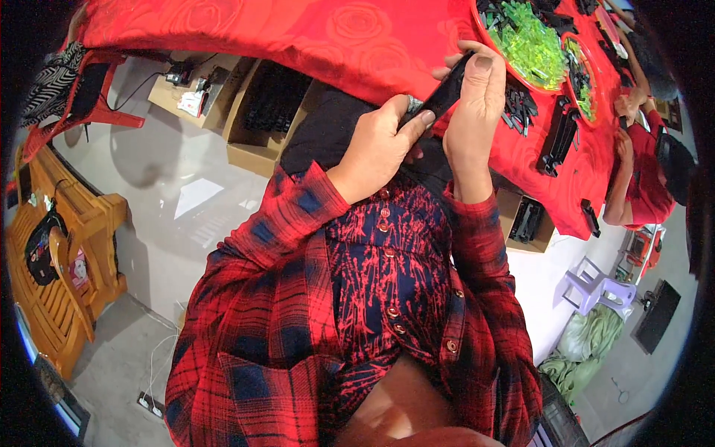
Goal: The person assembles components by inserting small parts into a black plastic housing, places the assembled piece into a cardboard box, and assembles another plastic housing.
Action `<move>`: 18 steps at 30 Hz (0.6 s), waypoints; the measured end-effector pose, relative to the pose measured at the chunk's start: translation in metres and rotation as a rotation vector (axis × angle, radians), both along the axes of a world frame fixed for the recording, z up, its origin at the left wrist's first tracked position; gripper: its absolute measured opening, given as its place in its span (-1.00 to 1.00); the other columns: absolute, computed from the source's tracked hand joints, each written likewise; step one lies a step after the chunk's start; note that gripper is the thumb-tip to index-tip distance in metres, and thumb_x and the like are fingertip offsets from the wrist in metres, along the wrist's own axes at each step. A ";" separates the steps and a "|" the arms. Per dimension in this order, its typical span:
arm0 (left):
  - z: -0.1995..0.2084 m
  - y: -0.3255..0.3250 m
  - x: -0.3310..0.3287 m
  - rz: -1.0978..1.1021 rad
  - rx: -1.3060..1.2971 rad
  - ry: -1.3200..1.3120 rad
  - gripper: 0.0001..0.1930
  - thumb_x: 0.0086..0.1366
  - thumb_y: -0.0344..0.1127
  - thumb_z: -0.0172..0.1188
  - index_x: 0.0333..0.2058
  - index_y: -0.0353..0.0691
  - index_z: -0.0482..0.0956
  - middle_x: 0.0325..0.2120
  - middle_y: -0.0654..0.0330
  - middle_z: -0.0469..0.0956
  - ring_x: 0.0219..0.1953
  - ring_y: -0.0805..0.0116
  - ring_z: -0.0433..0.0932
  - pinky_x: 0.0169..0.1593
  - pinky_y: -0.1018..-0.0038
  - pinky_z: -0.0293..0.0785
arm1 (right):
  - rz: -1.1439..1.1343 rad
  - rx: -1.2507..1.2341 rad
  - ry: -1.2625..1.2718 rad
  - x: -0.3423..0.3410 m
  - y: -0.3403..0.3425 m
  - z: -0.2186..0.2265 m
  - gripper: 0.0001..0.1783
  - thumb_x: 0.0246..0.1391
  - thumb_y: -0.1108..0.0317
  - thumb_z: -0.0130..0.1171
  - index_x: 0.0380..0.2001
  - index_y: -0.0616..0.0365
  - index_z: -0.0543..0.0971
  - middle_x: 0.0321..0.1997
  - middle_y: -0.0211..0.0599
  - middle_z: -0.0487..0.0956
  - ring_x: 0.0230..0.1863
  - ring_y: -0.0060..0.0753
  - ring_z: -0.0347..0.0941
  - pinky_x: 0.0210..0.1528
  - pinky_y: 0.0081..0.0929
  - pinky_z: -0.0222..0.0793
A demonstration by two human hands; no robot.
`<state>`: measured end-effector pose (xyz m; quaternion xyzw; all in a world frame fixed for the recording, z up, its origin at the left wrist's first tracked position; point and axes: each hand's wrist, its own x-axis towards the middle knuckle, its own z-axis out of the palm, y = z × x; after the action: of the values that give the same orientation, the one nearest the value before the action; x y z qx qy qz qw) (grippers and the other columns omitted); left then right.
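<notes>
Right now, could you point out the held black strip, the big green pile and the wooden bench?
Black strip [447, 91]: head view, midway along its length.
Green pile [526, 46]: head view, middle of the heap.
Wooden bench [73, 294]: head view, on its curved armrest.

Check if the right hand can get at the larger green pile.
Likely yes: the right hand sits beside the larger green pile with nothing visible blocking, though it's busy with the black part.
</notes>
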<state>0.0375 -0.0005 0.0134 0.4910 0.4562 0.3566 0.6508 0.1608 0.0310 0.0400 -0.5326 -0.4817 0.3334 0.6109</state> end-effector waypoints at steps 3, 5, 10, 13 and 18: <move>-0.001 -0.002 0.001 0.013 -0.053 -0.058 -0.80 0.43 -0.27 0.13 -0.26 -0.32 0.51 -0.48 0.28 0.55 -0.53 0.60 0.48 -0.45 0.58 0.46 | -0.010 0.033 -0.040 0.000 0.000 -0.003 -0.68 0.46 0.15 -0.15 -0.08 0.21 0.41 -0.31 -0.34 0.45 -0.35 -0.54 0.47 -0.27 -0.56 0.39; 0.000 -0.004 0.003 0.035 -0.077 -0.107 -0.81 0.43 -0.28 0.14 -0.29 -0.32 0.50 -0.48 0.30 0.53 -0.53 0.61 0.48 -0.47 0.59 0.47 | -0.015 0.067 -0.069 0.000 -0.001 -0.005 -0.68 0.45 0.16 -0.15 -0.08 0.21 0.41 -0.32 -0.32 0.46 -0.36 -0.54 0.47 -0.28 -0.56 0.39; -0.003 -0.002 0.002 -0.003 -0.067 -0.104 -0.80 0.43 -0.28 0.13 -0.32 -0.31 0.48 -0.50 0.32 0.50 -0.54 0.61 0.46 -0.47 0.58 0.46 | -0.079 0.107 -0.181 0.000 -0.004 -0.007 -0.71 0.46 0.23 -0.17 -0.08 0.24 0.41 -0.37 -0.26 0.49 -0.41 -0.50 0.51 -0.31 -0.52 0.40; -0.003 -0.001 0.003 -0.035 -0.089 -0.096 -0.79 0.44 -0.27 0.11 -0.33 -0.30 0.47 -0.50 0.32 0.50 -0.54 0.60 0.46 -0.48 0.58 0.45 | -0.114 0.077 -0.176 0.002 -0.006 -0.008 -0.72 0.44 0.25 -0.16 -0.12 0.26 0.42 -0.40 -0.25 0.51 -0.42 -0.49 0.51 -0.30 -0.52 0.40; -0.008 0.001 0.006 -0.105 -0.141 -0.096 -0.78 0.46 -0.23 0.08 -0.29 -0.28 0.47 -0.50 0.31 0.51 -0.57 0.55 0.49 -0.48 0.61 0.41 | -0.113 0.052 -0.322 0.014 -0.010 -0.024 -0.69 0.47 0.20 -0.20 -0.05 0.21 0.41 -0.29 -0.33 0.45 -0.34 -0.55 0.47 -0.28 -0.56 0.40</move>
<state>0.0430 0.0007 0.0056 0.4496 0.4220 0.3124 0.7226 0.1746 0.0209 0.0156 -0.5892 -0.5511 0.1965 0.5572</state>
